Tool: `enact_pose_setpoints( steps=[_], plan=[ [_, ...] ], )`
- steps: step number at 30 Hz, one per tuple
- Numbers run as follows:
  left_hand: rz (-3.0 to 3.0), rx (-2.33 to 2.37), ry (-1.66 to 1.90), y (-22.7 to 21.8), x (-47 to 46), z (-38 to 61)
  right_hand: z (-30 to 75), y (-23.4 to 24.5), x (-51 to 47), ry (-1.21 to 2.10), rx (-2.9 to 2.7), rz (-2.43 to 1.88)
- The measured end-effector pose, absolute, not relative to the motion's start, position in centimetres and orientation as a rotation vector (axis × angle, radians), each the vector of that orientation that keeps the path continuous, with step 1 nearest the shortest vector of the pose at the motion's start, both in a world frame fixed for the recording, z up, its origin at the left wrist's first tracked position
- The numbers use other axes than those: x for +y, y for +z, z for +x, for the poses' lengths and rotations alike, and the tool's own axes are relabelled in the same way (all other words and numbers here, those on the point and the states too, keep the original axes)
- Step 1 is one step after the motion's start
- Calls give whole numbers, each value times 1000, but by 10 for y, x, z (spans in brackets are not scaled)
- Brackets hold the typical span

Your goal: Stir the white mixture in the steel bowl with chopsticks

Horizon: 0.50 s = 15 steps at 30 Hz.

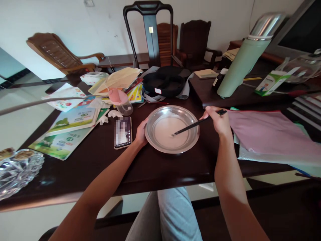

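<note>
Wooden chairs are being backed by a pale wall, and a dark tabletop is being crowded along its far edge by papers and a black bag. Near the middle of the tabletop, set in from the near edge, a round metal bowl is being kept upright, and a pale liquid is being contained in it. The bowl's left side is being clasped by the left hand, whose fingers are being partly hidden by the rim. Black chopsticks are being gripped near their upper ends by the right hand, its fingers closed around them; their lower tips are being dipped into the liquid. Toward the left edge, a lit phone is being displayed just beside the left hand, and booklets are being overlapped beyond it. The near left corner is being occupied by a glass dish. Toward the right edge, papers are being covered by a pink sheet, and beyond it a green flask is being seen.
</note>
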State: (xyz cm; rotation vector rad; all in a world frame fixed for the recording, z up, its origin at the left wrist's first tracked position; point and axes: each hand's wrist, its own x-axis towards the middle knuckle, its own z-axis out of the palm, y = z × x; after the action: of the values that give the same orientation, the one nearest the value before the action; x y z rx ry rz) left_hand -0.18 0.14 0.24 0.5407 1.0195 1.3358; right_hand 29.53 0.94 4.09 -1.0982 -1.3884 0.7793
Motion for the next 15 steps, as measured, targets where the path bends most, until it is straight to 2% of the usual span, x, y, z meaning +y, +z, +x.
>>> enact_pose_setpoints(
  steps=[4, 10, 15],
  plan=[
    [553, 1019, 1346, 5, 1, -2, 288, 43, 9, 911, -1592, -1037],
    [525, 1015, 1311, 4, 0, -3, 295, 40, 10, 745, -1369, -1129],
    [501, 1017, 1331, 4, 0, -3, 287, 42, 9, 904, -1582, -1051]
  ],
)
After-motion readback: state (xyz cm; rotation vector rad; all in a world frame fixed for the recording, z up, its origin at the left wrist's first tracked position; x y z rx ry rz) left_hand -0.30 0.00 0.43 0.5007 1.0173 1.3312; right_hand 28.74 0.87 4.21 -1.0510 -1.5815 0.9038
